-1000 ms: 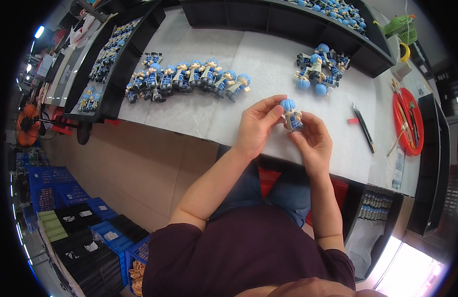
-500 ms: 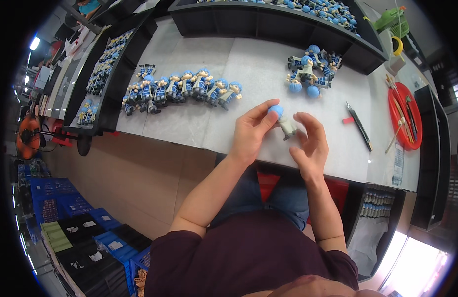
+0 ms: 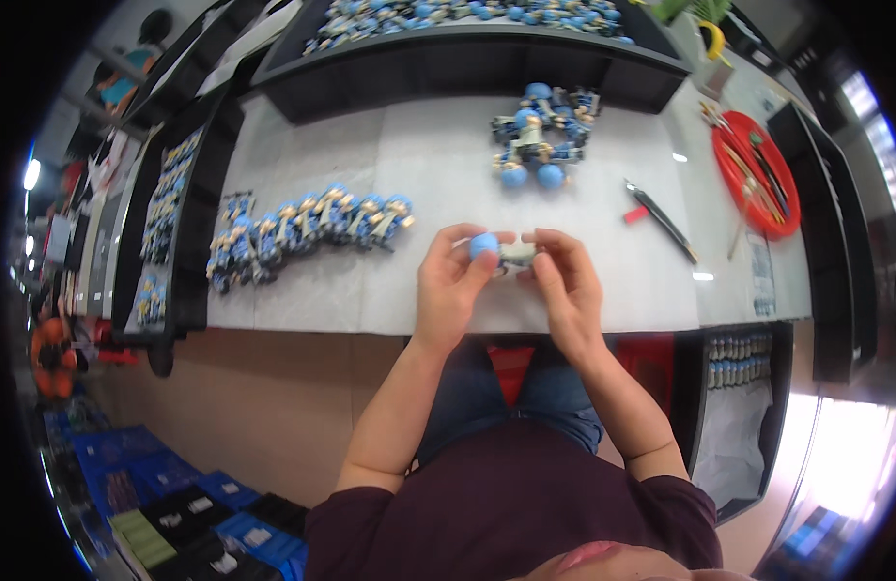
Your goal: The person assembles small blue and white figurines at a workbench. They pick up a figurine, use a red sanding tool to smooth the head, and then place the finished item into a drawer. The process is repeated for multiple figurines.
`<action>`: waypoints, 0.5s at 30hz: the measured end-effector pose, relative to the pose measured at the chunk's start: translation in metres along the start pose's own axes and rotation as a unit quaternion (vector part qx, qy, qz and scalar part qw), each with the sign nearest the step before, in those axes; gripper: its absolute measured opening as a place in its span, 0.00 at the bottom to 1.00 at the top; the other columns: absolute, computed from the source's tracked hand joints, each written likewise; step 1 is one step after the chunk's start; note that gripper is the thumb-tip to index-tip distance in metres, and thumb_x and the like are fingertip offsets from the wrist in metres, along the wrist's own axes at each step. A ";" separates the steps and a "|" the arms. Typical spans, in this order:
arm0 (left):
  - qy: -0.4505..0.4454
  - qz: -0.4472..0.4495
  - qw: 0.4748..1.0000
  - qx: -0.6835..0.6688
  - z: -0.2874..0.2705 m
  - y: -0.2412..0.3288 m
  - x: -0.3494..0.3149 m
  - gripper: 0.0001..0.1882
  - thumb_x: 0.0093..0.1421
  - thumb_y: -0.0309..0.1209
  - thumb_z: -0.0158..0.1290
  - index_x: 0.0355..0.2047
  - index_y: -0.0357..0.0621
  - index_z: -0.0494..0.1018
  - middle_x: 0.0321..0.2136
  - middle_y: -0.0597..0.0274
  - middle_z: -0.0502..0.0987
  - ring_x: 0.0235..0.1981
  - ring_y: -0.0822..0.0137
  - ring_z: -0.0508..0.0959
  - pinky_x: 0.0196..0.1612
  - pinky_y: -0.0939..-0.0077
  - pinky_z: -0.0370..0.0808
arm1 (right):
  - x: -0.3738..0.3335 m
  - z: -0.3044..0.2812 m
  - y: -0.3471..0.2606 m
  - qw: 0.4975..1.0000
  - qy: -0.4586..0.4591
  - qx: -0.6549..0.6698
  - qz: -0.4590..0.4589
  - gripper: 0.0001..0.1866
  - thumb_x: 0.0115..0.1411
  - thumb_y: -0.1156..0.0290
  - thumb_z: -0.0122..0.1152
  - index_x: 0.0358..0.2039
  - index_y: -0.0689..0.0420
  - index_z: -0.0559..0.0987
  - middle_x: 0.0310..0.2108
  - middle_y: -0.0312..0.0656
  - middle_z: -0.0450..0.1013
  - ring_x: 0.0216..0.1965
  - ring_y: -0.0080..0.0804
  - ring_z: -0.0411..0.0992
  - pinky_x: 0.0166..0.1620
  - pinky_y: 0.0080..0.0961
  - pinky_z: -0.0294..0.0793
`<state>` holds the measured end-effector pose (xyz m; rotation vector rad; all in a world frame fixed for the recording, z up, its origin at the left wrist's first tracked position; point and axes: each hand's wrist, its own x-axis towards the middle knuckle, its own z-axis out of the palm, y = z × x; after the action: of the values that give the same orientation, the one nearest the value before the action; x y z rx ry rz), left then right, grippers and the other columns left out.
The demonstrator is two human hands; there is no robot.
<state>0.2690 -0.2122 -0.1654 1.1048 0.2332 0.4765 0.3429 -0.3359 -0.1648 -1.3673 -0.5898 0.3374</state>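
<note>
Out over the near edge of the pale grey counter (image 3: pixel 438 189), the left hand (image 3: pixel 448 286) had the small figurine with the rounded blue head and whitish body (image 3: pixel 484 245), pinching that head between thumb and fingers, likely because it offered the broadest grip. The body lay sideways, head toward nine o'clock, feet toward three, and there sat the right hand (image 3: pixel 572 286), thumb and fingers curled about the foot end; whether they pressed on it, one could not tell. Over at nine o'clock, the slanting row of blue-haired figurines (image 3: pixel 317 211) stood closely ranked, presumably to keep them orderly; up near twelve, the loose heap of matching figurines (image 3: pixel 531 136) lay jumbled, perhaps for easy reach. Behind it ran the long black tray (image 3: pixel 467 77), packed with more. Toward two o'clock rested the slim black pen-like tool (image 3: pixel 666 227), seemingly kept handy, with the red oval dish (image 3: pixel 779 230) farther out, corralling thin sticks.
</note>
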 end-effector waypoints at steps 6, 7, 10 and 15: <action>0.005 0.000 1.000 0.025 0.003 -0.001 0.002 0.21 0.58 0.33 0.50 0.49 0.38 0.61 0.39 0.52 0.73 0.38 0.70 0.74 0.40 0.79 0.73 | 0.032 -0.077 -0.028 0.897 0.081 -0.397 -0.178 0.15 0.46 0.89 0.53 0.35 0.60 0.75 0.36 0.45 0.72 0.39 0.38 0.70 0.38 0.26 0.71; 0.004 -0.001 1.000 0.031 0.004 -0.001 0.003 0.22 0.58 0.33 0.51 0.51 0.38 0.61 0.39 0.52 0.73 0.38 0.69 0.74 0.41 0.78 0.73 | 0.040 -0.091 -0.033 0.865 0.086 -0.462 -0.175 0.17 0.44 0.90 0.52 0.34 0.59 0.76 0.35 0.44 0.73 0.38 0.39 0.69 0.39 0.27 0.70; -0.017 0.014 0.999 0.025 0.004 -0.004 0.004 0.22 0.56 0.22 0.50 0.52 0.36 0.61 0.42 0.54 0.71 0.41 0.71 0.71 0.45 0.76 0.72 | 0.050 -0.124 -0.019 0.833 0.006 -0.526 -0.171 0.16 0.45 0.88 0.53 0.35 0.59 0.76 0.34 0.42 0.74 0.36 0.37 0.69 0.39 0.26 0.68; 0.003 0.004 1.000 0.008 0.004 0.000 0.002 0.19 0.55 0.17 0.48 0.48 0.36 0.62 0.44 0.52 0.70 0.43 0.71 0.71 0.47 0.77 0.70 | 0.048 -0.114 -0.026 0.976 0.045 -0.204 0.060 0.12 0.52 0.77 0.57 0.39 0.60 0.75 0.34 0.39 0.74 0.37 0.24 0.70 0.37 0.19 0.66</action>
<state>0.2723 -0.2141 -0.1638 1.1201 0.2387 0.4869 0.4447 -0.4067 -0.1400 -1.8089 -0.5186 0.2579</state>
